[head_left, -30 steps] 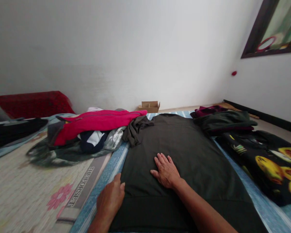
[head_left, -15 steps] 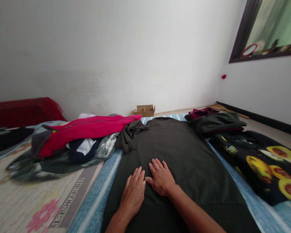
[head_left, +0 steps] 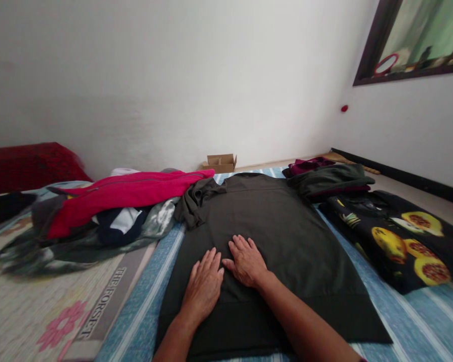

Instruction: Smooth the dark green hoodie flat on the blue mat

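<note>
A dark olive sweatshirt (head_left: 287,236) lies spread flat on a blue striped sheet (head_left: 147,296). My left hand (head_left: 203,286) rests palm down on its lower middle, fingers apart. My right hand (head_left: 246,260) lies flat beside it, palm down, the two hands almost touching. Neither hand holds anything. One sleeve of the sweatshirt (head_left: 195,201) is bunched at the upper left.
A pile of clothes topped by a pink garment (head_left: 124,191) lies to the left. Folded dark clothes (head_left: 330,180) and a black fruit-print cloth (head_left: 403,236) lie to the right. A small cardboard box (head_left: 221,162) stands by the far wall. A patterned mat (head_left: 41,301) covers the left.
My left hand has moved from the sweatshirt's left edge onto its middle, beside my right hand. The view has shifted slightly left and down.
</note>
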### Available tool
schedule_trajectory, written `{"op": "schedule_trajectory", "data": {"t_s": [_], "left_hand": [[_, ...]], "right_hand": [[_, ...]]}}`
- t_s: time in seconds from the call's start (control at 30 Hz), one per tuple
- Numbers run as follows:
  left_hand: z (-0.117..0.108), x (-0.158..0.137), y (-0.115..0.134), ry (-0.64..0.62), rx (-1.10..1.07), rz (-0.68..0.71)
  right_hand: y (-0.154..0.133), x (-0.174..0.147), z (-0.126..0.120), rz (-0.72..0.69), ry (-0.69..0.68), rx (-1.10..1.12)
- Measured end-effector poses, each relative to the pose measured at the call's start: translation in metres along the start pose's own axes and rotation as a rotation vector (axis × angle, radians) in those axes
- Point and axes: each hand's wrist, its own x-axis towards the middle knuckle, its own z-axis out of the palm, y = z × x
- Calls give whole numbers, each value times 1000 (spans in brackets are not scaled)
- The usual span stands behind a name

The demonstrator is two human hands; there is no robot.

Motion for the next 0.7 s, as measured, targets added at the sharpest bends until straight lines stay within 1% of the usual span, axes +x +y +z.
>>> {"op": "schedule_trajectory", "data": {"t_s": [0.17,0.3,0.4,0.53,0.7], "left_hand": [[-1,-1,1,35,-18,9],[-2,-1,2,28,-21,19],[-2,-1,2,43,-22,29],[-1,-2,3,56,-29,29],[-1,-2,2,45,-14,37]], "right_hand": [[-1,-10,-12,24,10,56],[-1,-35,-29,-36,-3,26],[8,-57,-36,-35,-25,-26],[28,-73,-32,8,-41,-87],[41,-75,-24,48,-76,-102]]}}
